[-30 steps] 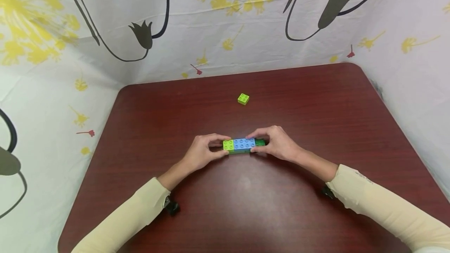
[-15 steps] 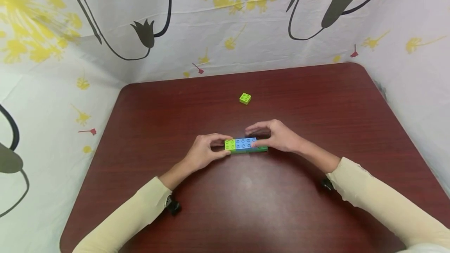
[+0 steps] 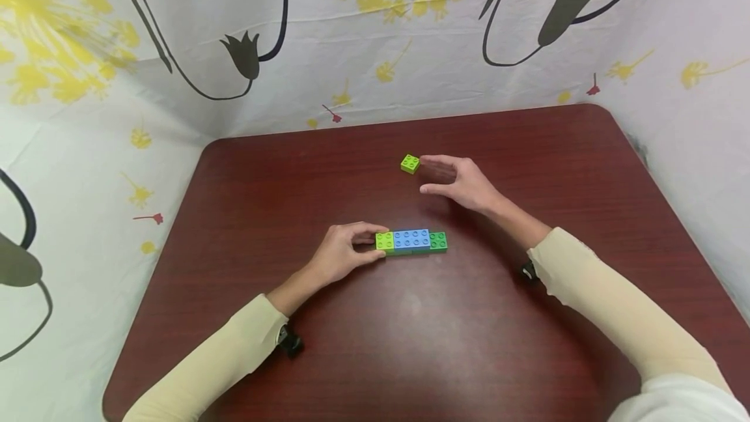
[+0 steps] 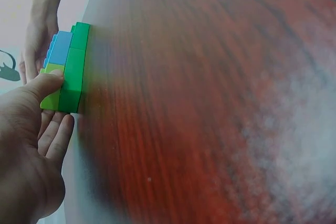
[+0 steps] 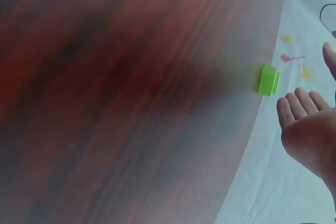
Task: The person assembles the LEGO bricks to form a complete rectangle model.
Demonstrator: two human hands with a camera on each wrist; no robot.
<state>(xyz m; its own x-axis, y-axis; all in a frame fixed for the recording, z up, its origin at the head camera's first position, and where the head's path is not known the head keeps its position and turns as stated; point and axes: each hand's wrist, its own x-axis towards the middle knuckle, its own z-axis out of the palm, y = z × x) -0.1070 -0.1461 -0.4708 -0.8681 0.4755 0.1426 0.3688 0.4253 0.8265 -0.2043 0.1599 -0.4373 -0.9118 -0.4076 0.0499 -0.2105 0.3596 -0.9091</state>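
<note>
My left hand pinches the left end of a low toy brick stack, thumb at the front and fingers behind. On top of the stack sit a lime brick and a longer blue brick. A green layer runs beneath them, its studs bare at the right end. Farther back on the table lies a loose four-stud lime brick. My right hand is just to its right, thumb and fingers spread with nothing between them. In the right wrist view the loose lime brick lies beyond the fingertips.
The dark red wooden table has rounded far corners. A white cloth with yellow and grey flower prints hangs behind it and along both sides.
My right hand has let go of the stack's right end and moved back to the loose lime brick. My left hand keeps its grip on the stack.
</note>
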